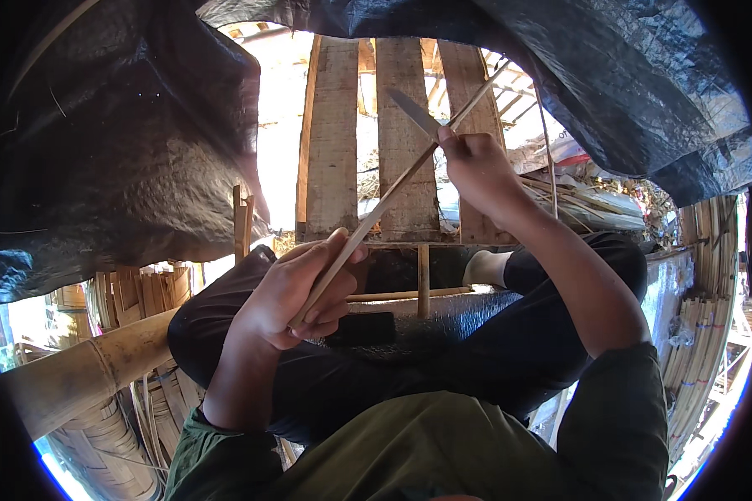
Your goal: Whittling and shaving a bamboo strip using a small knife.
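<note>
My left hand (305,288) is closed round the lower end of a long, thin bamboo strip (384,200). The strip slants up and away to the right, past my other hand. My right hand (479,171) grips a knife (415,113), its handle hidden in the fingers. The blade points up and to the left, its base crossing the strip close to my thumb. Whether the edge bites into the strip I cannot tell.
Upright wooden planks (332,142) stand before me. Black plastic sheeting (125,159) hangs left and right. A thick bamboo pole (92,371) lies at left. Bundled strips (698,359) stand at right, with more strips (593,204) heaped behind. A dark flat object (361,329) lies between my legs.
</note>
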{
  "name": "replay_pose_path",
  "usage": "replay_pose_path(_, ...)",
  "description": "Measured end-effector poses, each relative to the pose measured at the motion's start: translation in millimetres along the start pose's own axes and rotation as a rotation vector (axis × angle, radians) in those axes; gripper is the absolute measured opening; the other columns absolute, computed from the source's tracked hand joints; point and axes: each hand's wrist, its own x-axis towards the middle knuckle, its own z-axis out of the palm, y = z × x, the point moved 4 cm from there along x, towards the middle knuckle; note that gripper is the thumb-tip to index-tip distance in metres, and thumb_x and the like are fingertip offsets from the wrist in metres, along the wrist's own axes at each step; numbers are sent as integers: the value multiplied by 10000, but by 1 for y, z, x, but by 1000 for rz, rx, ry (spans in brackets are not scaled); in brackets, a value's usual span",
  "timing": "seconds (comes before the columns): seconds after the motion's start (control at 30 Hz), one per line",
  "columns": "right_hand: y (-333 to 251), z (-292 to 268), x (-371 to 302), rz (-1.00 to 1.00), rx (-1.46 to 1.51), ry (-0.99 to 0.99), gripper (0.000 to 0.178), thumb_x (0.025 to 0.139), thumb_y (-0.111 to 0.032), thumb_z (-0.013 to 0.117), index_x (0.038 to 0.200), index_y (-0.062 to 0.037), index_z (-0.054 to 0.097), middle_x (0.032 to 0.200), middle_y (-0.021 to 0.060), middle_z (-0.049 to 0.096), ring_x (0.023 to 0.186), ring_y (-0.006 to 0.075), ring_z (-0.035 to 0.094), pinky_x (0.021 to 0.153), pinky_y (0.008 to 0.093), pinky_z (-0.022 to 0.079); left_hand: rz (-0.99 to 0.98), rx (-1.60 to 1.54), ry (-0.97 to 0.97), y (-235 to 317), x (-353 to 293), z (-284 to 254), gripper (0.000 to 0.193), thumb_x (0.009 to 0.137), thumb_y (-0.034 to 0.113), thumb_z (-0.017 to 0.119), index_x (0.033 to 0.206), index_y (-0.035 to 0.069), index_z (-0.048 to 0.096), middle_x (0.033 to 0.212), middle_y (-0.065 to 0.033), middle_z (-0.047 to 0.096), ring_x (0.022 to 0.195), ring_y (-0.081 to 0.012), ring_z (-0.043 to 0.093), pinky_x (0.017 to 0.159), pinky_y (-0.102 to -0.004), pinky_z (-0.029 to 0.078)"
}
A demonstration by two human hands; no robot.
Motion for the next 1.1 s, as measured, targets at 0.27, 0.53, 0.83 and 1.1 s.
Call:
replay_pose_path(0.27, 4, 2, -2, 7, -4, -43, 587, 1036, -481, 349, 607, -105, 489, 446, -37, 360, 336, 79, 329, 331, 291, 273, 13, -26, -19, -1, -2, 2, 364, 1067, 343, 308, 1036, 52, 524, 439, 28, 361, 279, -37, 271, 262, -171, 208)
replay_pose_path(0.53, 11, 3, -6, 52, -93, -137, 613, 1033, -529, 274, 609, -122, 448, 455, -60, 349, 356, 68, 360, 331, 254, 291, 7, -12, -5, 0, -1, 6, 348, 1067, 335, 307, 1026, 60, 516, 437, 26, 360, 277, -37, 257, 257, -177, 214)
replay_pose_path(0.83, -14, 17, -40, 24, 17, -137, 561, 1028, -403, 436, 640, -7, 525, 495, 18, 458, 419, 114, 414, 430, 342, 330, -11, 39, -63, -4, 4, 1, 388, 1065, 380, 305, 1060, 60, 524, 458, 24, 372, 310, -60, 269, 286, -202, 248)
replay_pose_path(1.1, 2, -4, -9, 34, -51, -82, 579, 1005, -429, 411, 700, 32, 582, 537, 125, 535, 495, 246, 554, 539, 426, 439, -12, -19, -46, -3, 5, -1, 375, 1068, 360, 295, 1045, 52, 508, 446, 29, 359, 291, -50, 268, 274, -184, 233)
